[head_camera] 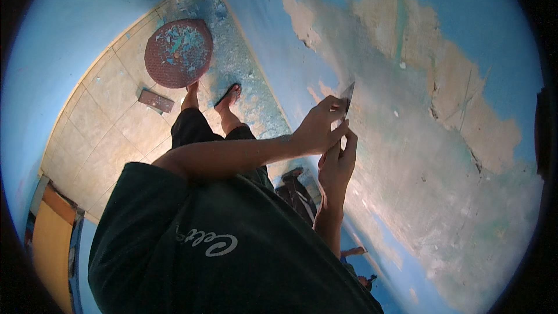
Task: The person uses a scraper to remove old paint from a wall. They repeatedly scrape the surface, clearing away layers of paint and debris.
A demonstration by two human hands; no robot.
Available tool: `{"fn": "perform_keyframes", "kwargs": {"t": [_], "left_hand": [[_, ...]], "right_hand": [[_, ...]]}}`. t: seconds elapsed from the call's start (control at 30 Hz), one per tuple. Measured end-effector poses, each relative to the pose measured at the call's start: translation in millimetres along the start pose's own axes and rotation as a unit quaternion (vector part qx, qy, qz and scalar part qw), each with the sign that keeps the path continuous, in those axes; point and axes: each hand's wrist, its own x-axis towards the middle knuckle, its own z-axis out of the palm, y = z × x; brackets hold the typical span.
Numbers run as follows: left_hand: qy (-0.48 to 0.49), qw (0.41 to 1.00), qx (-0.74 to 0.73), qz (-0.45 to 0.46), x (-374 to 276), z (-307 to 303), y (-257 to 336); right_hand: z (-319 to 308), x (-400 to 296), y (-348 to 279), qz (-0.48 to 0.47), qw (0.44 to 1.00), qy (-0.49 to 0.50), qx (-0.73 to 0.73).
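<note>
A scraper with a thin, pointed-looking metal blade [348, 95] is held between my two hands, in front of the wall. My left hand [320, 124] reaches across from the left and pinches the blade with thumb and fingers. Just below it, my right hand [339, 163] closes around the lower part of the tool, whose handle is mostly hidden by the fingers. Beyond the hands stands a painted wall [405, 139], where a broad patch of blue paint is gone and grey and beige plaster shows. Cracks and small chips mark this bared surface.
A round dark red stool [159, 69] strewn with paint flakes stands by my feet. A brown rectangular block [156, 100] lies on the tiled floor [104, 104]. Paint debris [257, 104] litters the wall's base. Another person's dark-clad leg [298, 198] shows behind me.
</note>
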Motion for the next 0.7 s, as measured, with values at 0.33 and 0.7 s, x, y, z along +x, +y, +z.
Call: {"fn": "perform_keyframes", "kwargs": {"t": [0.33,0.7], "left_hand": [[0.026,0.999,0.023,0.032,-3,13,-8],[0.028,0.999,0.029,0.012,-4,3,-6]], "right_hand": [[2,16,35,-0.08,0.995,-0.006,0.057],[7,14,33,-0.094,0.996,0.007,0.008]]}}
